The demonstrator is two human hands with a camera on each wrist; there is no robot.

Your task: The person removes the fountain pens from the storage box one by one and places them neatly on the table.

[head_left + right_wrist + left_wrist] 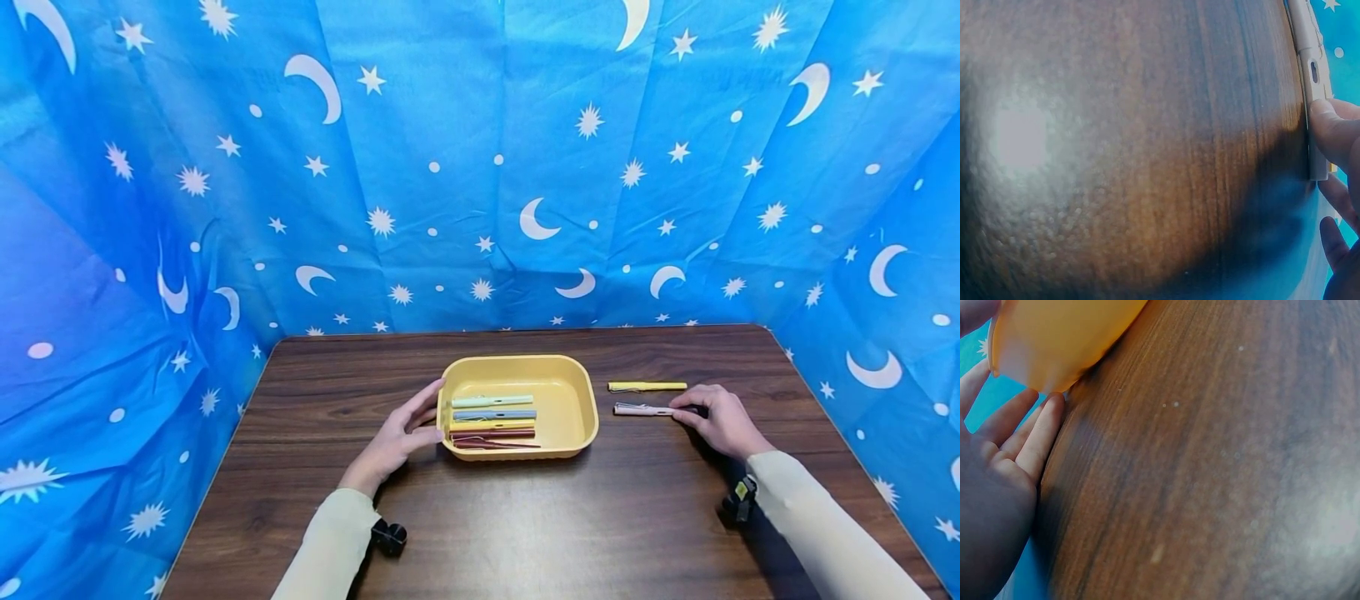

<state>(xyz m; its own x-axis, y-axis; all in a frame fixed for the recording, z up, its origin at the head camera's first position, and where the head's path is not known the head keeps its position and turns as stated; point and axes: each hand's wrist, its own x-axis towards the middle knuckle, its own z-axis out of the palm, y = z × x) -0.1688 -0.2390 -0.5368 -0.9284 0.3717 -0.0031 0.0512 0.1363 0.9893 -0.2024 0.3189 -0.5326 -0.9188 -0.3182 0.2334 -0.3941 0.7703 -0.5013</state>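
Note:
My right hand (718, 418) pinches the barrel end of a pale pinkish capped pen (637, 409) between thumb and fingers, low over the table to the right of the yellow tray (583, 367). A small window shows in the barrel of this pen (1315, 72) in the right wrist view. At the tray's left end, my left hand (393, 440) rests its spread fingers and thumb against the outer wall. Inside the tray, side by side, lie several pens: a mint one (491, 402), a blue-grey one (495, 414), a yellow one (491, 425) and dark red ones (495, 434).
Another yellow pen (647, 387) lies on the table just behind the one in my right hand. The dark wooden table (525, 533) reaches back to a blue curtain (465, 208) with moons and stars, which also hangs along both sides.

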